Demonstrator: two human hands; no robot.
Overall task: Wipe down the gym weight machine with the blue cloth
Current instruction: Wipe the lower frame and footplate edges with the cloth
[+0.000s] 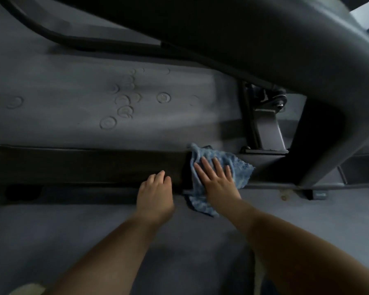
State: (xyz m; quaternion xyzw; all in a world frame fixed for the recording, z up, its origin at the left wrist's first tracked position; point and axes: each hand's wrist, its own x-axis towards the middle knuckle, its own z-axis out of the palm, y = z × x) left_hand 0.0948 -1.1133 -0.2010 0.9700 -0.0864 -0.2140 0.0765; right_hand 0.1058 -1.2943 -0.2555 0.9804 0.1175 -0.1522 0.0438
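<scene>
Head view, looking down: right hand (217, 179) lies flat, fingers straight and spread, pressing the blue cloth (232, 165) onto the low base rail (83, 165) of the weight machine, just beside the grey upright post (320, 145). Cloth's lower corner hangs over the rail's near edge. Left hand (155, 191) rests on that rail close by, fingers loosely bent, seemingly holding nothing. Grey floor mat (73, 99) beyond shows round dents.
</scene>
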